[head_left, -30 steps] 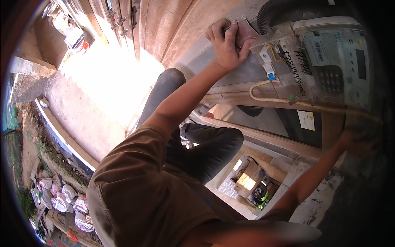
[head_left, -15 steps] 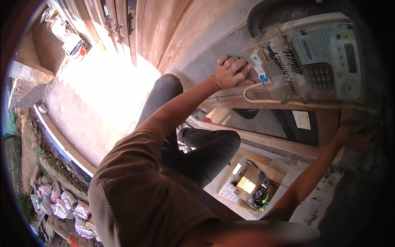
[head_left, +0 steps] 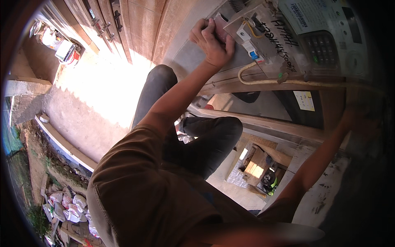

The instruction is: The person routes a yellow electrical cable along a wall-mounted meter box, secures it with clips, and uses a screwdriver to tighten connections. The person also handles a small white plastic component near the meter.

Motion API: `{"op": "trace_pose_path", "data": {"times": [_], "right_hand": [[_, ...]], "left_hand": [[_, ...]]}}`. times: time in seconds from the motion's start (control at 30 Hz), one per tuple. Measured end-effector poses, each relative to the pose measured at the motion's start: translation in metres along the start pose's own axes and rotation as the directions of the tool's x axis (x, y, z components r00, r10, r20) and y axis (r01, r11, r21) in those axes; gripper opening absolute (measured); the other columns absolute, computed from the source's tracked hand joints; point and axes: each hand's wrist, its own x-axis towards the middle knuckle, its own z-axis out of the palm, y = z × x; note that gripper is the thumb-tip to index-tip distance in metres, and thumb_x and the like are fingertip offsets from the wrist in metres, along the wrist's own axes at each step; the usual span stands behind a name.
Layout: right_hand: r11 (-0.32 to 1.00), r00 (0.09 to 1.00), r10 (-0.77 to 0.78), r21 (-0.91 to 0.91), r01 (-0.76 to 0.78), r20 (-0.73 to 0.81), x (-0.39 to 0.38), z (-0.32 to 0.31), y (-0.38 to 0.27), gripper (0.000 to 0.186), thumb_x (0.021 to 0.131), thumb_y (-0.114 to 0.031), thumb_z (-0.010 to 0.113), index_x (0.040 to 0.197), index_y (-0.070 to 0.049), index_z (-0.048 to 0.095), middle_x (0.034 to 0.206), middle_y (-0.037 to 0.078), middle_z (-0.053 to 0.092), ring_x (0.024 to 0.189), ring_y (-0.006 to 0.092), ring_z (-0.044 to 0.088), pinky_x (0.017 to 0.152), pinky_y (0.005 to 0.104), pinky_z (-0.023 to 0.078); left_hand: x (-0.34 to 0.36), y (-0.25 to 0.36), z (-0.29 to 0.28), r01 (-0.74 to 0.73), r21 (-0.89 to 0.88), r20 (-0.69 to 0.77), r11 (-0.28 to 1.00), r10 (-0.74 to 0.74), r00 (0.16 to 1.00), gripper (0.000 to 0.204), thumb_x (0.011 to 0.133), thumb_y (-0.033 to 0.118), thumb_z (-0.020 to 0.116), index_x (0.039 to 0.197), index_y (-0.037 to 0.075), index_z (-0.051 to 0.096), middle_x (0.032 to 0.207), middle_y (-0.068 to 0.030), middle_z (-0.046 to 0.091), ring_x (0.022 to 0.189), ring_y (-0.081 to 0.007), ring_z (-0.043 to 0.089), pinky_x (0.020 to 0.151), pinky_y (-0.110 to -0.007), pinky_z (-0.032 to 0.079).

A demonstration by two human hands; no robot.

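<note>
My left hand (head_left: 212,42) is closed round a reddish-brown piece that looks like sandpaper (head_left: 221,24). It rests against the grey wall panel (head_left: 181,52), just left of an electricity meter (head_left: 343,45). Beside the hand, the meter's clear cover (head_left: 277,51) bears dark handwriting, and a small switch with a blue lever (head_left: 254,54) sits at its edge. A beige cable (head_left: 263,82) loops out below. My right hand (head_left: 358,115) reaches to the dark right edge below the meter; its fingers are too dim and blurred to read.
A wooden-framed window (head_left: 271,107) lies beneath the meter. Wooden doors with metal bolts (head_left: 105,31) are at upper left. A bucket (head_left: 70,55) stands farther off; white sacks (head_left: 74,212) lie at lower left. Below the window is a wooden stool-like piece (head_left: 255,164).
My left hand has moved up and left along the wall, and more of the reddish-brown piece shows. My right hand has risen slightly. The view has shifted, with the meter higher.
</note>
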Motion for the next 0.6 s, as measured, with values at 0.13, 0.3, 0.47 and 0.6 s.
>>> {"op": "trace_pose_path", "data": {"times": [0.13,0.3,0.47,0.6], "right_hand": [[0.996,0.997,0.082,-0.028,-0.082,-0.013,-0.015,0.005,0.009,0.063,0.101,-0.044,0.054,0.139,0.006,0.05,0.144,0.033,0.045,0.128,0.0525,0.045,0.1,0.0684,0.033],[0.999,0.998,-0.031,0.037,0.029,0.057,-0.025,0.013,0.02,0.066,0.1,-0.045,0.055,0.14,0.007,0.049,0.144,0.034,0.044,0.126,0.0554,0.044,0.099,0.0713,0.033],[0.99,0.995,0.097,-0.106,-0.092,0.038,-0.038,0.018,0.034,0.065,0.098,-0.044,0.059,0.138,0.007,0.051,0.137,0.035,0.049,0.12,0.0556,0.049,0.097,0.0697,0.036],[0.992,0.994,-0.094,-0.074,0.098,0.052,-0.042,0.021,0.042,0.063,0.098,-0.042,0.061,0.136,0.007,0.052,0.133,0.034,0.052,0.117,0.0555,0.051,0.097,0.0675,0.038]], "left_hand": [[-0.005,-0.015,-0.009,-0.557,-0.174,0.183,0.812,0.582,0.792,0.067,0.08,0.049,0.08,0.128,0.011,0.053,0.118,-0.0102,0.056,0.102,-0.0324,0.052,0.095,-0.05,0.032],[-0.011,-0.02,-0.005,0.064,-0.064,0.041,0.996,-0.062,0.997,0.066,0.08,0.052,0.079,0.127,0.012,0.054,0.118,-0.0096,0.057,0.102,-0.0313,0.052,0.095,-0.05,0.033],[-0.024,-0.032,-0.009,-0.678,-0.271,0.109,0.684,0.721,0.684,0.046,0.086,0.051,0.074,0.114,0.017,0.063,0.111,-0.0063,0.06,0.105,-0.0249,0.054,0.095,-0.044,0.039],[-0.05,-0.03,-0.007,0.272,-0.018,0.015,0.962,-0.272,0.962,0.052,0.085,0.051,0.075,0.121,0.016,0.059,0.115,-0.0066,0.057,0.102,-0.0256,0.053,0.094,-0.048,0.037]]}}
